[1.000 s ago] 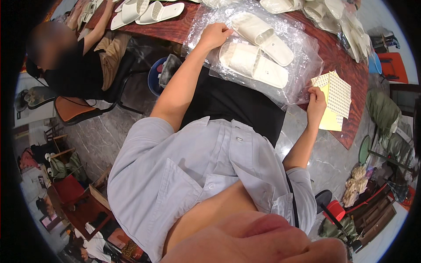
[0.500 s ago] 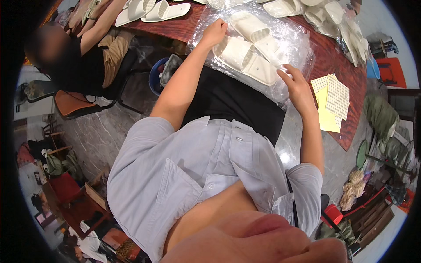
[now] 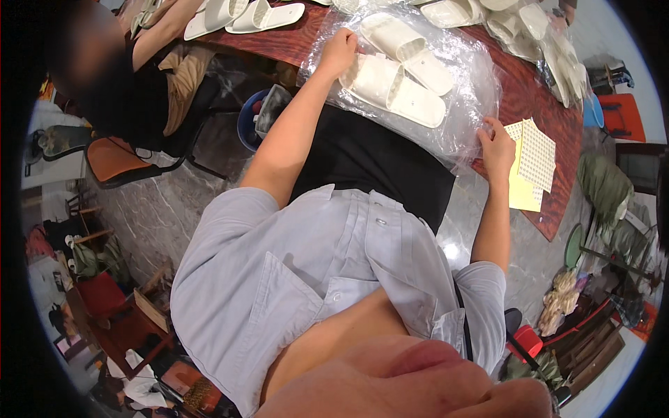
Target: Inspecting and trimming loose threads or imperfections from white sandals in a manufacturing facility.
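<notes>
On the tabletop (image 3: 519,87), slippers (image 3: 418,106) lie in or on a clear bag (image 3: 475,85). Left hand (image 3: 339,54): curled beside them, grip unconfirmed. Right hand (image 3: 498,148): fingers parted, beside the sheets (image 3: 536,155). Apparent step: sheet handling; next calls for fine pinching, bag steady. Sheet marks: illegible.

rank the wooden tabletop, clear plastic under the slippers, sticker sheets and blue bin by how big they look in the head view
1. Wooden tabletop, by overall span
2. Clear plastic
3. Sticker sheets and blue bin: too alike to rank, as the bin is partly covered
</notes>
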The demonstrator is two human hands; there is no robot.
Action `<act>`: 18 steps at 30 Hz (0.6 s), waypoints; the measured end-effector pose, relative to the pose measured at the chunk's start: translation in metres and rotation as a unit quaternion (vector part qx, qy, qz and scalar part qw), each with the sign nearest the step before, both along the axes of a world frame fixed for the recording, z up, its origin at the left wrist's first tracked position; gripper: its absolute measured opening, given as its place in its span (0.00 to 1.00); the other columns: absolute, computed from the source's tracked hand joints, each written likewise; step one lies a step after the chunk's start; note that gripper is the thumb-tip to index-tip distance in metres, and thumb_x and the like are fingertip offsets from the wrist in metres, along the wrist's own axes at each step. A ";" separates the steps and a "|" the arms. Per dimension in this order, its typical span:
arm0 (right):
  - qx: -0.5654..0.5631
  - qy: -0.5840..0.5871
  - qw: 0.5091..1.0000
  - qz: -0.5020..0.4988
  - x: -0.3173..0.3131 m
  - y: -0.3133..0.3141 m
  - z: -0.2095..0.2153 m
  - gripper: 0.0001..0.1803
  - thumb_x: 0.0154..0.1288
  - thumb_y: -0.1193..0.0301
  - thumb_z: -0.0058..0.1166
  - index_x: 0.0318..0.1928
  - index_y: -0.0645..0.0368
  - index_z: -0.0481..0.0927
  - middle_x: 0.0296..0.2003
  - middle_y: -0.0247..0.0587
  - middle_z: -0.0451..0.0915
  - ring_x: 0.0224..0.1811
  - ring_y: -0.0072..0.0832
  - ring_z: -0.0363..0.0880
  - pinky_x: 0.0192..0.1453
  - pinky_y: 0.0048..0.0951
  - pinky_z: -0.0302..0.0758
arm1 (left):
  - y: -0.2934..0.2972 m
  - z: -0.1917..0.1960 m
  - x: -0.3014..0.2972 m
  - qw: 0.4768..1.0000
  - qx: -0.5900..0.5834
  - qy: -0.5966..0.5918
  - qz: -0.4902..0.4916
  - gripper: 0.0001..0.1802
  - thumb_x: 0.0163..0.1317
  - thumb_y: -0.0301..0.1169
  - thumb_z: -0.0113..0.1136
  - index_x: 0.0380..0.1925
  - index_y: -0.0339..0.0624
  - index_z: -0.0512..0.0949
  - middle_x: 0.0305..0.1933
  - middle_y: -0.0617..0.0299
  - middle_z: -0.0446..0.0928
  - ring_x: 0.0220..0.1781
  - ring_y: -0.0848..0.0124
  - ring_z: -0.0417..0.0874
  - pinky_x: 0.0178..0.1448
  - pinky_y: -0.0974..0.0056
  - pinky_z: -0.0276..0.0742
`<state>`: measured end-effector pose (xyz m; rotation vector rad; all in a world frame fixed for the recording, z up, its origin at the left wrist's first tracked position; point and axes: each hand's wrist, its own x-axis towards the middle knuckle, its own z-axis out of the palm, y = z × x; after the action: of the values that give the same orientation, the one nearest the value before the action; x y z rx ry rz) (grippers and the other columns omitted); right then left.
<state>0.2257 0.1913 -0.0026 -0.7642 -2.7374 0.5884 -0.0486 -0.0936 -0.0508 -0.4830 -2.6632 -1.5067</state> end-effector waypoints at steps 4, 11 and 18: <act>-0.003 -0.044 0.999 -0.014 0.006 -0.001 -0.010 0.19 0.59 0.63 0.64 0.52 0.46 0.82 0.34 0.50 0.83 0.39 0.49 0.82 0.44 0.44 0.77 | 0.000 0.002 0.001 1.000 0.021 0.002 0.003 0.12 0.69 0.35 0.54 0.40 0.36 0.78 0.36 0.46 0.83 0.42 0.49 0.84 0.48 0.52 0.77; 0.318 0.059 0.900 0.291 -0.008 -0.002 -0.006 0.22 0.56 0.76 0.56 0.54 0.60 0.79 0.45 0.47 0.75 0.47 0.42 0.74 0.49 0.37 0.74 | 0.004 0.000 0.006 0.996 -0.030 0.079 0.025 0.11 0.69 0.34 0.56 0.39 0.36 0.78 0.34 0.47 0.84 0.38 0.53 0.86 0.44 0.54 0.78; 0.147 -0.031 0.917 0.369 -0.034 0.005 -0.008 0.30 0.65 0.66 0.56 0.64 0.70 0.68 0.65 0.60 0.68 0.67 0.55 0.66 0.70 0.45 0.67 | 0.009 0.001 0.016 0.995 0.050 0.085 0.020 0.12 0.67 0.27 0.57 0.50 0.45 0.79 0.29 0.49 0.83 0.32 0.52 0.85 0.40 0.55 0.78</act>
<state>0.1919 0.1961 -0.0101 0.3579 -3.0199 0.2536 -0.0322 -0.0851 -0.0498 -0.5240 -2.4421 -1.5055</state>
